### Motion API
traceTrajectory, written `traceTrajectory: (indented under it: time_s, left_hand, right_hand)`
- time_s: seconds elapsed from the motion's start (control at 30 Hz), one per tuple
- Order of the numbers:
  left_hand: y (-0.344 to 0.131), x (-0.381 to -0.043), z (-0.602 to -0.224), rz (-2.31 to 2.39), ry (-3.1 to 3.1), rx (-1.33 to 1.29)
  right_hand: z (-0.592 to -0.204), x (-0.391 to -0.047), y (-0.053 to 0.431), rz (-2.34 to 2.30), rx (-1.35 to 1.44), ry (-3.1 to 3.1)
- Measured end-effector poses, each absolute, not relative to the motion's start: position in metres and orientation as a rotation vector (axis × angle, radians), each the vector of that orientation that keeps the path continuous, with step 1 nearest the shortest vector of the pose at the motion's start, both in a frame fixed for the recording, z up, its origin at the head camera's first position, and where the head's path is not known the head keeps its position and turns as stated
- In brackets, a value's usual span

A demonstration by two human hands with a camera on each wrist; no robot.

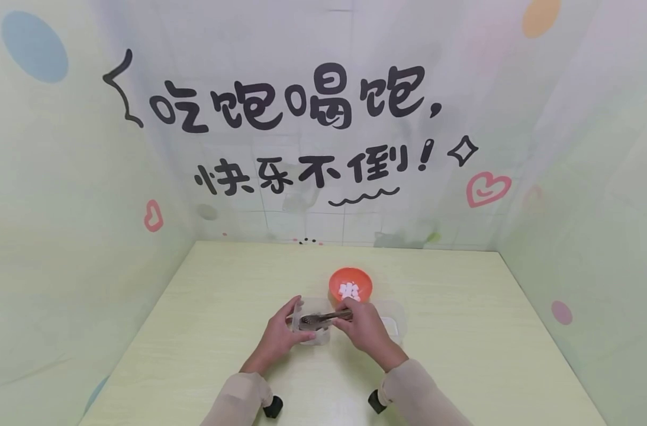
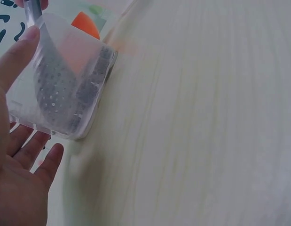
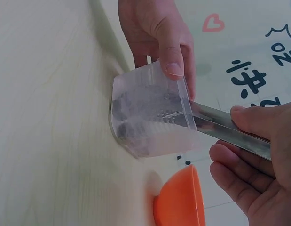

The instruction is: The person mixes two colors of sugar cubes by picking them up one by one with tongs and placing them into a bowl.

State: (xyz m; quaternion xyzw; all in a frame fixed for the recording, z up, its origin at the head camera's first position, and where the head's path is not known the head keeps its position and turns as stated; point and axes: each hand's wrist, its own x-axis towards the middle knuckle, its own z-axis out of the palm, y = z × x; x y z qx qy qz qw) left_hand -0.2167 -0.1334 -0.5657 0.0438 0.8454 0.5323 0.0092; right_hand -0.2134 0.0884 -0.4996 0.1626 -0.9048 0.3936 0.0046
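My left hand (image 1: 279, 336) steadies a clear plastic box (image 1: 318, 337), its thumb on the near wall and fingers around the far side. Dark pieces (image 3: 124, 122) lie at the bottom of the box, blurred through its cloudy wall. With my right hand (image 1: 367, 327) I grip metal tongs (image 3: 230, 134) by the handle, thumb on one side and fingers on the other. Their perforated oval head (image 2: 53, 87) is down inside the box. Whether it pinches a piece cannot be made out. Just behind the right hand stands an orange bowl (image 1: 351, 273) with several white pieces (image 1: 348, 290) in it.
A clear plastic lid or shallow tray (image 1: 400, 325) lies right of the box, partly hidden by my right hand. The pale table (image 1: 238, 278) ends at a printed backdrop (image 1: 302, 219), with cloth walls on both sides.
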Motion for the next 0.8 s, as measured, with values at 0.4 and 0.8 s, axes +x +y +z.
traceTrajectory:
  time_s: [0.4,0.8]
  left_hand:
    - [-0.134,-0.217,-0.566,1.676,2.640,0.144]
    - [-0.133,-0.217,-0.563,1.669,2.631,0.090]
  right_hand:
    - [-0.503,-0.209,0.098,1.331,0.486,-2.719]
    - [-0.506,-0.211,0.110,1.427,0.446,-2.557]
